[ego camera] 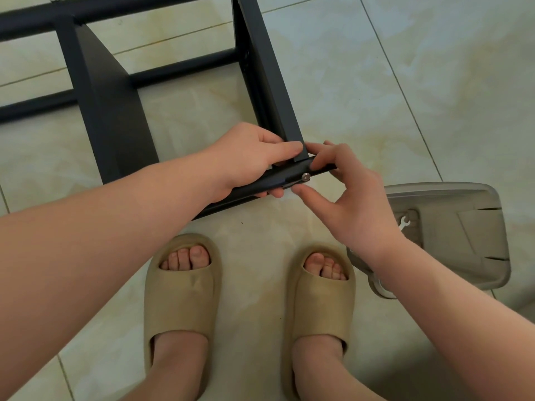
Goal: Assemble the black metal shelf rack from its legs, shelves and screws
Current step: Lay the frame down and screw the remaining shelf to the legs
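Reaching forward and down from the near left, the left hand [249, 160] clamps onto the nearest black leg [260, 185] of the rack [110, 111]. Its thumb lies flat along the leg's far edge, pointing right, and its fingers curl under, with one fingertip showing at the near edge. The forearm runs bare and nearly straight from the left edge of view.

The right hand [350, 198] comes in from the near right, wrist bent and palm turned toward the left. It pinches the right end of the same leg. Its curled fingers [320, 159] rest on the far side and the thumb tip sits just below and near a silver screw [306, 177]. The screw sits in the leg's side, in plain sight between thumb and fingers. Whether the thumb touches the screw cannot be told.

The rack lies partly built on the pale tiled floor [376, 82], stretching away to the far left. Two black shelves [266, 82] stand on edge between the long bars, and the right one meets the held leg close to both hands.

To the right, on the floor, lies a grey plastic tray [463, 227] with a small wrench [404, 222] in it, partly behind the right wrist. Two feet in beige sandals [182, 299] stand at the near side, below the hands.
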Demonstrator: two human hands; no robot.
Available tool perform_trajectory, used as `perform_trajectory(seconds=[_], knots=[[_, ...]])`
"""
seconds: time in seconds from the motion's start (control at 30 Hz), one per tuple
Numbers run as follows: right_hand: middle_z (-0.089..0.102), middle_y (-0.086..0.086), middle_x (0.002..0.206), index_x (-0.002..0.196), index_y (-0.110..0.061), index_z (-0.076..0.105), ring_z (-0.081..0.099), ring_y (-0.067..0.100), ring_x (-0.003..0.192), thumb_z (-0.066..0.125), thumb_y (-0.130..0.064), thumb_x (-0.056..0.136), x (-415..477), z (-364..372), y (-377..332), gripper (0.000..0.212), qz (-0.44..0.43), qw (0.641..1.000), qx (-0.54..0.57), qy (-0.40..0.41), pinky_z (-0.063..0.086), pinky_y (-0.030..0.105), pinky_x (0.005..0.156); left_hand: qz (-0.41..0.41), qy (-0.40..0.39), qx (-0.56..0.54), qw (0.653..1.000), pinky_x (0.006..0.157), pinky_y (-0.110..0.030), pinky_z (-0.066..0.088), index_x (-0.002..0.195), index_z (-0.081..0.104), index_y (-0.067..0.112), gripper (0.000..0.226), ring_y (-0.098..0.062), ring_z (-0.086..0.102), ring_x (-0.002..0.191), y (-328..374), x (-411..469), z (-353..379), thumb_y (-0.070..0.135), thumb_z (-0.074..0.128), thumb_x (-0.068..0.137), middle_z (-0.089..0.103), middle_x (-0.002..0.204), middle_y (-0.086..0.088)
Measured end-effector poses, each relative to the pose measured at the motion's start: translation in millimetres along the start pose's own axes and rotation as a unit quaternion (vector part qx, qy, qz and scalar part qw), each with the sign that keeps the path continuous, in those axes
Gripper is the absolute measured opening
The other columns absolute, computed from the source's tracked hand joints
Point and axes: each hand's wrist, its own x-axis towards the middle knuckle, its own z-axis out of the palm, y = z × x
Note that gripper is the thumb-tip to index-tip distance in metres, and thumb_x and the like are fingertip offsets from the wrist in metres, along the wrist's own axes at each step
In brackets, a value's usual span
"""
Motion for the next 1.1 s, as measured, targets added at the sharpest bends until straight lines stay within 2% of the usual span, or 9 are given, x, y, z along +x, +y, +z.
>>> perform_trajectory(seconds=[0.1, 0.3, 0.5, 0.67, 0.8, 0.9, 0.97, 1.03, 1.1], knots=[[0.066, -0.015, 0.124, 0.108, -0.026, 0.052, 0.061, 0.006, 0.118, 0.070, -0.007, 0.091, 0, -3, -3, 0.031, 0.042, 0.996, 0.077, 0.002, 0.050, 0.044, 0.103, 0.000, 0.002, -0.002, 1.000, 0.050, -0.027, 0.055, 0.084, 0.076, 0.018, 0.023, -0.024, 0.074, 0.061, 0, 0, 0, 0.037, 0.067, 0.094, 0.077, 0.079, -0.008], [0.072, -0.019, 0.110, 0.099, -0.021, 0.058, 0.065, 0.005, 0.103, 0.071, -0.004, 0.089, 9, -8, -4, 0.024, 0.070, 0.994, 0.085, -0.010, 0.054, 0.032, 0.095, -0.005, 0.002, 0.006, 1.000, 0.052, -0.028, 0.056, 0.092, 0.076, 0.016, 0.025, -0.025, 0.075, 0.064, 1, -1, 0, 0.039, 0.066, 0.094, 0.077, 0.082, -0.006], [0.071, -0.004, 0.111, 0.104, -0.019, 0.065, 0.064, 0.013, 0.105, 0.070, -0.003, 0.088, 11, -13, 1, 0.023, 0.021, 0.998, 0.035, -0.039, 0.051, 0.035, 0.099, -0.004, 0.003, 0.011, 1.000, 0.053, -0.028, 0.056, 0.091, 0.075, 0.015, 0.026, -0.024, 0.074, 0.064, 1, -1, 0, 0.039, 0.066, 0.094, 0.077, 0.082, -0.006], [0.068, 0.003, 0.122, 0.090, -0.006, 0.069, 0.063, 0.020, 0.118, 0.070, -0.004, 0.089, 4, -2, 5, 0.002, -0.035, 0.999, -0.030, 0.006, 0.049, 0.042, 0.099, -0.003, 0.006, 0.000, 1.000, 0.051, -0.027, 0.055, 0.087, 0.076, 0.019, 0.022, -0.024, 0.074, 0.062, 2, -2, 1, 0.038, 0.067, 0.094, 0.077, 0.085, -0.005], [0.069, 0.008, 0.121, 0.078, 0.001, 0.060, 0.064, 0.027, 0.114, 0.066, -0.012, 0.095, 3, 3, 4, 0.023, -0.050, 0.993, -0.099, 0.036, 0.051, 0.045, 0.091, -0.003, 0.005, 0.000, 1.000, 0.051, -0.027, 0.055, 0.087, 0.076, 0.019, 0.022, -0.023, 0.073, 0.062, 2, -2, 2, 0.038, 0.067, 0.094, 0.077, 0.084, -0.005], [0.068, 0.005, 0.122, 0.093, -0.003, 0.060, 0.062, 0.020, 0.118, 0.067, -0.012, 0.094, 2, -2, 3, 0.011, -0.047, 0.997, -0.062, 0.010, 0.048, 0.041, 0.100, -0.003, 0.005, 0.000, 1.000, 0.052, -0.028, 0.055, 0.088, 0.076, 0.019, 0.022, -0.024, 0.074, 0.062, 2, -1, 1, 0.037, 0.067, 0.094, 0.077, 0.086, -0.006], [0.067, 0.002, 0.126, 0.103, -0.004, 0.064, 0.059, 0.017, 0.123, 0.070, -0.005, 0.091, 3, -6, 4, 0.014, -0.059, 0.997, -0.049, -0.011, 0.044, 0.039, 0.109, -0.002, 0.003, 0.004, 1.000, 0.053, -0.029, 0.056, 0.089, 0.076, 0.019, 0.022, -0.025, 0.074, 0.063, 1, -1, 0, 0.038, 0.067, 0.094, 0.077, 0.085, -0.006], [0.064, 0.000, 0.129, 0.102, -0.002, 0.069, 0.055, 0.019, 0.131, 0.069, 0.001, 0.091, 2, -7, 7, 0.011, -0.074, 0.995, -0.068, -0.012, 0.039, 0.033, 0.115, -0.003, 0.003, 0.005, 1.000, 0.054, -0.029, 0.057, 0.088, 0.076, 0.019, 0.023, -0.025, 0.074, 0.064, 1, -1, 0, 0.039, 0.067, 0.094, 0.077, 0.083, -0.005], [0.062, -0.002, 0.128, 0.097, -0.001, 0.070, 0.051, 0.021, 0.135, 0.069, 0.001, 0.091, 1, -4, 8, 0.006, -0.073, 0.994, -0.076, 0.004, 0.039, 0.032, 0.115, -0.003, 0.002, 0.005, 1.000, 0.053, -0.029, 0.056, 0.088, 0.076, 0.019, 0.023, -0.025, 0.074, 0.064, 1, 0, 0, 0.039, 0.066, 0.094, 0.077, 0.083, -0.006]])
